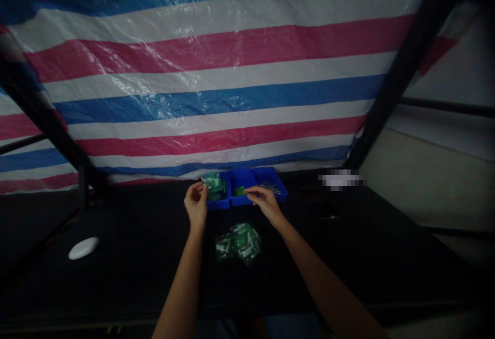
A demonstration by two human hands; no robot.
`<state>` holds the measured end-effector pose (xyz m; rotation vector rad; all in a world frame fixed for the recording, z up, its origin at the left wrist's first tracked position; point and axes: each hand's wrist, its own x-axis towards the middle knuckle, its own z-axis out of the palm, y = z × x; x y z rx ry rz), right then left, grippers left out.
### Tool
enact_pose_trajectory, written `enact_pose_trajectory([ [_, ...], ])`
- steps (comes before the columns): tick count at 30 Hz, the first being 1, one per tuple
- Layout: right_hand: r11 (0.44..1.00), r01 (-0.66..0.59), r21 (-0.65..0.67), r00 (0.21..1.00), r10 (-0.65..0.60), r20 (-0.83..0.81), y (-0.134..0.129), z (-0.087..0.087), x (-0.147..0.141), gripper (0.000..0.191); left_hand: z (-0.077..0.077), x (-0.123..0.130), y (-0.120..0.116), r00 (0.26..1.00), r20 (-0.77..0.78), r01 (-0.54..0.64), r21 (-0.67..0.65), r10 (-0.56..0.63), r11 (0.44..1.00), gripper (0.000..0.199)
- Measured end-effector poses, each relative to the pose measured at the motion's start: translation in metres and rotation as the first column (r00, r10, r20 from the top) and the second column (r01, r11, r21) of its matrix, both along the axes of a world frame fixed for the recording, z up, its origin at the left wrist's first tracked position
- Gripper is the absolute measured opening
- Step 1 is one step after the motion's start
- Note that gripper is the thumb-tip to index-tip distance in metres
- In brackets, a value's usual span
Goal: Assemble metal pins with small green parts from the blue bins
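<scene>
My left hand is closed at the left end of the blue bins, its fingers pinching the edge of a small clear plastic bag. Below that bag, green packets fill much of the left blue bin. Over the front of the middle blue bin is my right hand, thumb and fingers drawn together. Small green pieces lie in that bin by its fingertips; whatever the fingers hold is too small to make out. Thin metal pieces lie in the right blue bin.
A pile of filled clear packets lies on the black table between my forearms. To the left sits a white computer mouse. A dark flat object and a blurred white item are at the right. Striped sheeting hangs behind.
</scene>
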<state>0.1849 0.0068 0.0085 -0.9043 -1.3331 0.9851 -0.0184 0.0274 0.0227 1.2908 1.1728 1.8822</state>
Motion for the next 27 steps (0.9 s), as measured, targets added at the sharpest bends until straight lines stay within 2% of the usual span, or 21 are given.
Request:
enact_pose_trajectory([
  [4,1.000,-0.012,-0.005,1.000,0.012,0.004,0.001,-0.001,0.000,0.017,-0.003,-0.009,0.002,0.997,0.064,-0.048,0.022,0.046,0.999,0.061],
  [6,1.000,-0.015,-0.006,1.000,0.015,0.011,0.001,-0.001,-0.001,0.017,-0.004,-0.010,0.002,0.998,0.050,-0.041,-0.005,0.041,0.999,0.065],
  [9,1.000,-0.019,-0.005,0.999,0.019,0.027,0.000,-0.001,-0.001,0.017,-0.006,-0.012,0.002,0.999,-0.010,-0.033,-0.051,0.033,0.998,0.058],
  [12,1.000,-0.015,-0.001,0.999,0.015,0.047,0.000,-0.001,-0.001,0.018,-0.007,-0.013,0.002,0.986,-0.141,-0.102,-0.070,0.091,0.992,0.048],
  [18,1.000,-0.015,-0.003,0.998,0.016,0.066,0.000,-0.001,-0.002,0.020,-0.005,-0.011,-0.005,0.878,-0.447,-0.222,-0.070,0.169,0.972,0.022],
  [24,1.000,-0.025,-0.014,0.996,0.026,0.080,-0.002,0.002,-0.002,0.017,-0.001,-0.008,-0.008,0.790,-0.565,-0.227,0.092,0.239,0.969,0.035],
  [27,1.000,-0.027,-0.006,0.996,0.027,0.087,-0.002,0.001,-0.002,0.017,-0.003,-0.009,-0.006,0.772,-0.588,-0.223,0.106,0.242,0.969,0.033],
])
